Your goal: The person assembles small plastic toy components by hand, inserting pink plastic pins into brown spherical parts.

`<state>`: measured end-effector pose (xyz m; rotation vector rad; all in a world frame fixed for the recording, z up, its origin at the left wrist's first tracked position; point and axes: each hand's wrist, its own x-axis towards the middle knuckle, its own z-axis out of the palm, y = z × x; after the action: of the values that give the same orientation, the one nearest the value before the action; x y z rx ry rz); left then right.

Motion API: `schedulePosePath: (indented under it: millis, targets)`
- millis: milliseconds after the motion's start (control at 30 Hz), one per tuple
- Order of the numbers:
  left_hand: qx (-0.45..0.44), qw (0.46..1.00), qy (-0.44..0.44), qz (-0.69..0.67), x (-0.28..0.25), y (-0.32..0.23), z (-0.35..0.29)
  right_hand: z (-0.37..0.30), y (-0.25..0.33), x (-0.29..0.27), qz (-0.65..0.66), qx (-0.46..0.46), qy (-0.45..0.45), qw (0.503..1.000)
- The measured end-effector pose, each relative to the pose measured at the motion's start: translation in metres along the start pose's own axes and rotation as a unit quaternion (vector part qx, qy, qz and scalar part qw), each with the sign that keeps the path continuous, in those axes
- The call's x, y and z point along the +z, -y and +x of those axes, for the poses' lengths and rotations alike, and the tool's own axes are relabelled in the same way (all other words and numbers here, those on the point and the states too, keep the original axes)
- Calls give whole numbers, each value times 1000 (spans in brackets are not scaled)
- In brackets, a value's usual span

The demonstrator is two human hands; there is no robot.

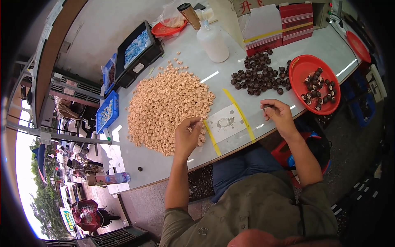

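My left hand (187, 138) is at the right edge of a big heap of small, round beige pieces (164, 103). Its thumb and forefinger are brought together; whatever may be between them is too small to make out. Between the fingertips of my right hand (280, 119) is a small dark brown round piece (267, 107), held above the table. A white sheet (236, 129), fixed with yellow tape strips, lies between the hands and bears a clear, ring-like smear (224, 122). Beyond my right hand lie many loose dark brown round pieces (257, 76).
A red bowl (293, 78) at the right holds dark pieces with whitish parts. Farther back stand a white bottle (213, 45), a black crate (123, 74) and red-and-white boxes (297, 24). A blue tray (113, 113) sits at the left, a plastic bottle (119, 178) at the near-left corner.
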<state>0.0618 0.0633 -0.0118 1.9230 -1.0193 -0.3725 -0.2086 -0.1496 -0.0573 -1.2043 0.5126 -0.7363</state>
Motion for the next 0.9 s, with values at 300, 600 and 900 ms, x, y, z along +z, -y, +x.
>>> schedulePosePath:
  millis: [300, 600, 900]
  targets:
    - [106, 952, 50, 282, 3, 0, -16, 6, 52, -89, -443, -202, -213, 847]
    - [155, 886, 49, 435, 15, 0, -19, 15, 75, -113, -766, -136, -276, 565]
    - [140, 868, 57, 473, 17, -1, -21, 47, 5, -7, -640, -299, -46, 706]
